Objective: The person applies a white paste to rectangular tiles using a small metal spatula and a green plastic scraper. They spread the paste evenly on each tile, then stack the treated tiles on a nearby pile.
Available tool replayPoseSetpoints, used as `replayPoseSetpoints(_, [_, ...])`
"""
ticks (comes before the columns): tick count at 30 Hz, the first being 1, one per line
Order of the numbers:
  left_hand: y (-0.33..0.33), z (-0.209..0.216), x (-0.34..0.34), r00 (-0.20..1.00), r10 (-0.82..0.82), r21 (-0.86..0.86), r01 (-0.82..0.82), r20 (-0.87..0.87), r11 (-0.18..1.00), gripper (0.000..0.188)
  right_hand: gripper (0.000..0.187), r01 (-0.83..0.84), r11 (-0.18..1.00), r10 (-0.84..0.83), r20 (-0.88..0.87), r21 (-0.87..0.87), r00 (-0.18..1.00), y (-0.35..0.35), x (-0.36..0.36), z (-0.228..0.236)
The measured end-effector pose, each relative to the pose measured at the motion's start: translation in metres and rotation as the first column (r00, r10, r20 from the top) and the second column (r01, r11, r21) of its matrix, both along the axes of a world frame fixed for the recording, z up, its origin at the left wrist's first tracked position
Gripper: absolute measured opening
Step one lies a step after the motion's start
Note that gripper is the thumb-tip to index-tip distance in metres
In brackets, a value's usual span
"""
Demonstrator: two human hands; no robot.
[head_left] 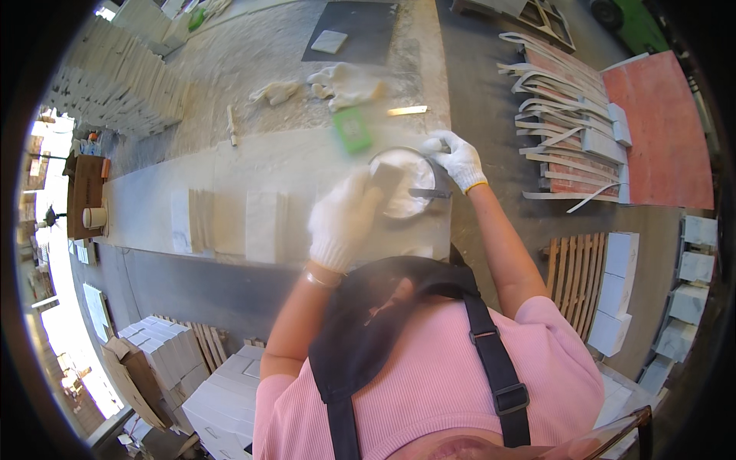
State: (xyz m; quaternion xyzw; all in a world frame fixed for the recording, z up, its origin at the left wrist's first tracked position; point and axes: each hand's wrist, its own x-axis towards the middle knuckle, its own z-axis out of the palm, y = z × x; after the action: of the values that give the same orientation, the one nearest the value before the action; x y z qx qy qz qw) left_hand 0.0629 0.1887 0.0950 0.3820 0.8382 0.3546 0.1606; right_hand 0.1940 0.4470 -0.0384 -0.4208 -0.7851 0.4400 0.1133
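Left hand (343, 217) grips blurred dark tool (388, 178) over white-filled bowl (435, 177); right hand (458, 159), grip unclear, sits at its edge, likely for steadiness.

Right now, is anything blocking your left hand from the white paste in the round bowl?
Nothing visible blocks the white paste. Between them is only the dark scraper, seemingly held by the left hand, over the left part of the bowl. The dark bar lies at the right rim.

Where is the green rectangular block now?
In the head view, the green rectangular block lies on the pale worktop, upper half, slightly left of centre, between the crumpled white gloves and the round container of white material.
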Motion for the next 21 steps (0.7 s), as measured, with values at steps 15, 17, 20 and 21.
replayPoseSetpoints(15, [-0.029,-0.036,0.001,0.574,0.007,0.244,-0.36,0.819,0.9,0.033,0.034,-0.151,0.985,0.161,0.148,-0.08,0.976,-0.07,0.048,0.083])
replayPoseSetpoints(17, [-0.032,-0.039,0.002,0.534,-0.009,0.259,-0.396,0.845,0.881,0.033,0.029,-0.169,0.985,0.172,0.127,-0.035,0.977,-0.072,0.045,0.083])
replayPoseSetpoints(20, [-0.035,-0.042,0.003,0.509,-0.025,0.274,-0.423,0.861,0.864,0.033,0.022,-0.17,0.983,0.168,0.038,0.071,0.985,-0.068,0.045,0.077])
replayPoseSetpoints(21, [-0.035,-0.042,0.003,0.507,-0.03,0.282,-0.428,0.862,0.859,0.033,0.02,-0.148,0.986,0.148,0.011,0.071,0.989,-0.066,0.046,0.075])
